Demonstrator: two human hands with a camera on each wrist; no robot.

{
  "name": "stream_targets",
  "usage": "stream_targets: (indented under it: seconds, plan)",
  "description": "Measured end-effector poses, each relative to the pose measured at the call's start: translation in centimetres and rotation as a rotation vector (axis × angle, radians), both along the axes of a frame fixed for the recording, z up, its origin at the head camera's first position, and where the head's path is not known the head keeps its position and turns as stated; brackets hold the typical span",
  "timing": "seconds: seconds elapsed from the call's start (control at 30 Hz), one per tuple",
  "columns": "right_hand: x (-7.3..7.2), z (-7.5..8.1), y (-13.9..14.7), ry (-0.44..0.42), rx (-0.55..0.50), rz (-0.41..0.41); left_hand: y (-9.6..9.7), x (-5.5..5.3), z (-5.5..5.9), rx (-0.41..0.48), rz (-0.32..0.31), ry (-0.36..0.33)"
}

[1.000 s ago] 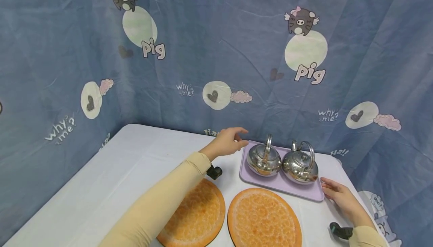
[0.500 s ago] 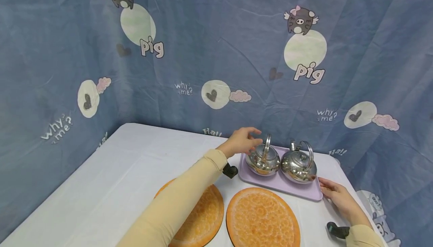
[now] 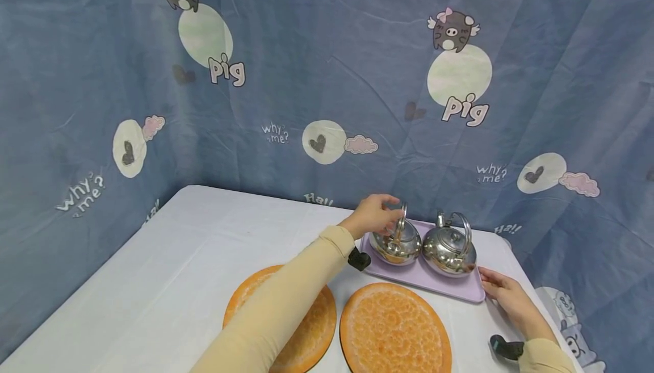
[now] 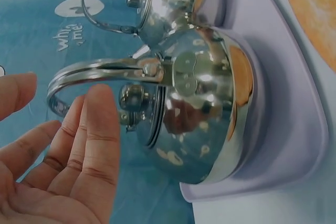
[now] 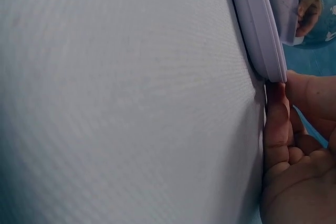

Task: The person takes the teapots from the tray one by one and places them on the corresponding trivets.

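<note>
Two shiny steel kettles with arched handles stand side by side on a lilac tray (image 3: 430,283) at the table's back right. My left hand (image 3: 372,215) is at the handle of the left kettle (image 3: 394,251), fingers extended and thumb apart. In the left wrist view, the fingertips lie right by the arched handle and the lid knob (image 4: 132,97), not curled round either. The right kettle (image 3: 449,254) stands untouched. At the tray's right end my right hand (image 3: 511,299) pinches the rim, thumb above and fingers below, as the right wrist view shows.
Two round orange mats (image 3: 395,327) lie side by side in front of the tray, the left mat (image 3: 245,290) partly covered by my left sleeve. A blue patterned curtain (image 3: 286,78) hangs behind the white-covered table (image 3: 153,271). Each wrist carries a dark camera mount.
My left hand has moved right, from beside the tray to the left kettle's handle. The right hand stays at the tray's rim. The tray and kettles stay in place.
</note>
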State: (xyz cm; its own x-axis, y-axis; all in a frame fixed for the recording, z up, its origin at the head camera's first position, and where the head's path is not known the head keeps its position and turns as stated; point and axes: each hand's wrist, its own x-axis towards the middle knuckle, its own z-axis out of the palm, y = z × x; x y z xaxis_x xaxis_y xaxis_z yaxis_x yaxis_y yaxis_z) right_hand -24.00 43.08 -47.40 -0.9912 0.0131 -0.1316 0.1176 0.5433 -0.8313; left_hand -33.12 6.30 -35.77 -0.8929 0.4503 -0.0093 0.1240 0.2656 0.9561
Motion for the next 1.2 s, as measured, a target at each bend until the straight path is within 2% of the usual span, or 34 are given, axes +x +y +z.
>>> stream_targets:
  seconds: [0.2, 0.5, 0.87, 1.2]
  plan:
    - [-0.2, -0.2, 0.1, 0.019, 0.000, 0.004, 0.9, -0.2, -0.1, 0.002, 0.032, -0.001]
    - [-0.4, 0.0, -0.2, -0.032, 0.041, -0.040, 1.9, -0.4, 0.1, -0.015, 0.108, -0.005]
    - [-0.5, 0.0, -0.3, -0.021, 0.026, -0.047, 2.3, -0.8, -0.1, 0.075, 0.119, -0.097]
    - [-0.4, -0.4, -0.2, -0.006, 0.003, -0.040, 2.7, -0.8, -0.2, 0.094, 0.147, -0.105]
